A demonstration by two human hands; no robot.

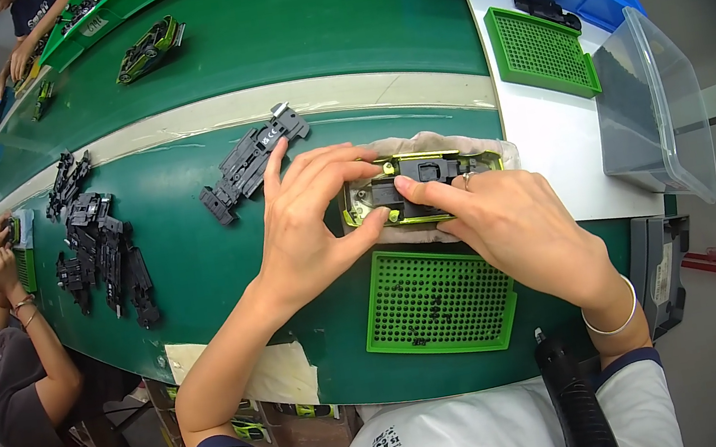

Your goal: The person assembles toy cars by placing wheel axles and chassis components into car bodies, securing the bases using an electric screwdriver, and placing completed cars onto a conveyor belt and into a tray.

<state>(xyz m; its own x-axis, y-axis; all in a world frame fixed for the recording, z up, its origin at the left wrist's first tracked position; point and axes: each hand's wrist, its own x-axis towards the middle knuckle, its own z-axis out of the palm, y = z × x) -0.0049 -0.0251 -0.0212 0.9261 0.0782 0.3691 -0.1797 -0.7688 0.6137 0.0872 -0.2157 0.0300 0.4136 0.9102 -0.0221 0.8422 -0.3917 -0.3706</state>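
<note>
Glossy yellow-green toy-car shell (361,208), underside up on a pale cloth pad (420,142); its black plastic insert (430,169) appears seated. Left hand (301,218) pinches its end; right hand (523,230) presses the insert, grip unclear. Loose dark-grey plastic chassis plates (90,219) remain unfitted.

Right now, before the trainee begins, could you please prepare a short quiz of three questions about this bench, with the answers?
1. True or false: the left hand and the right hand are both on the lime-green toy car shell with the black plastic base inside.
2. The shell rests on: (a) a green perforated plastic tray, (b) a pale cloth pad, (c) a blue plastic bin.
3. On which side of the left hand lies the heap of black plastic chassis parts?

Key: 1 true; 2 b; 3 left.
</note>
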